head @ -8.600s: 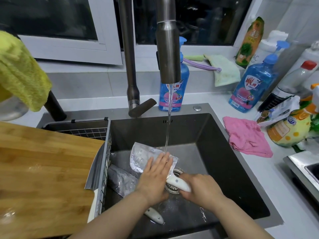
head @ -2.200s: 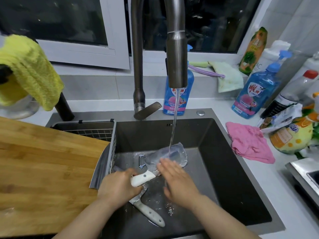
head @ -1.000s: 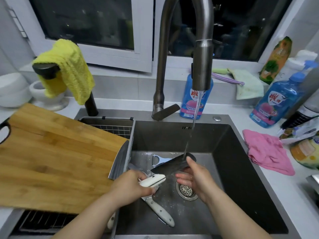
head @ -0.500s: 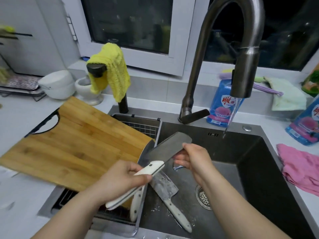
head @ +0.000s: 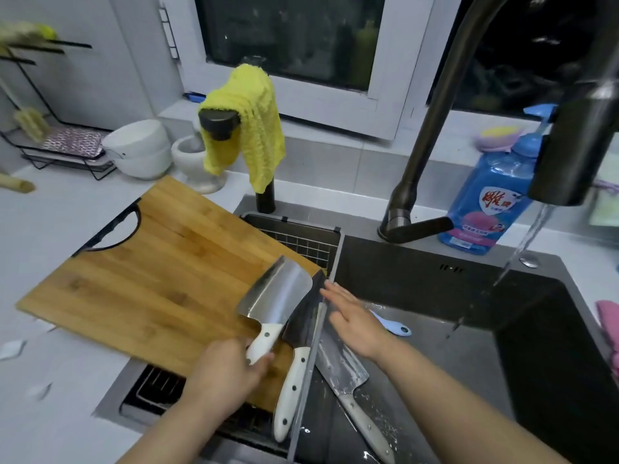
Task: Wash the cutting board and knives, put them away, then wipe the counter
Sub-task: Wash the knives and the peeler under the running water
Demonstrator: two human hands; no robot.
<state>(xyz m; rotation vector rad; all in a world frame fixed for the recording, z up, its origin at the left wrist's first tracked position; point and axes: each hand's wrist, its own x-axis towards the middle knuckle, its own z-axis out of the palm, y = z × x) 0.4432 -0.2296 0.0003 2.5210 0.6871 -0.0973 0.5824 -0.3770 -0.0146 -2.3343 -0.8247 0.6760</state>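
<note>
The left hand (head: 231,373) is wrapped tight round the white handle of a cleaver (head: 274,296), holding its bright blade just above the right end of the wooden cutting board (head: 150,279), clear of the running water (head: 526,242). That looks like a rinsed knife being set aside or carried off. The right hand (head: 355,323) hovers flat with straight fingers, holding nothing, at the sink's left edge, likely ready to steady the blade. The board lies left of the sink (head: 435,279), bridging counter and wire drain basket (head: 301,236). A dark-bladed knife (head: 294,370) lies beside the basket's right rim, right beside the cleaver, so setting it down needs care. A third knife (head: 348,380) lies wet in the basin, near a blue peeler (head: 392,326). Farther off stand the faucet (head: 428,128), a blue soap bottle (head: 485,209) and a draped yellow cloth (head: 248,118).
</note>
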